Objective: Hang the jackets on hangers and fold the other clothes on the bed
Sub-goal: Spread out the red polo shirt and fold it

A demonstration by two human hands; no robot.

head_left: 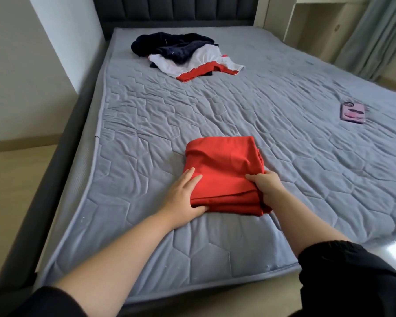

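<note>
A folded red garment [224,165] lies near the front of the grey quilted mattress [146,124]. My left hand [183,197] holds its near left corner, fingers flat on top and thumb under the front edge. My right hand [266,186] grips the near right corner, thumb on top and fingers tucked beneath the folds. Far up the bed sits a loose pile of clothes [183,53]: a dark navy garment on top of a white one with red trim.
A pink phone [352,113] lies on the mattress at the right. A dark padded headboard [174,10] stands behind the bed, a dark bed frame [44,156] runs along the left, and grey curtains [375,35] hang at the far right.
</note>
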